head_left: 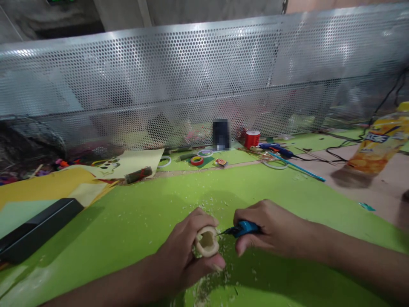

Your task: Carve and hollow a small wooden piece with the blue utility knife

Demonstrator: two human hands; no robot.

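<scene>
My left hand grips a short, pale hollow tube, bamboo-like, with its open end facing me and a notched rim. In my right hand is a blue utility knife, fingers wrapped round its handle. The dark blade points left, its tip at or very near the tube's right edge; I cannot tell whether it touches. Pale shavings lie scattered on the green sheet beneath and around both hands.
A black box-like object and yellow paper lie left. Tape rolls, a red spool and a blue glue gun lie before a perforated metal screen. A drink bottle stands right, near a black cord.
</scene>
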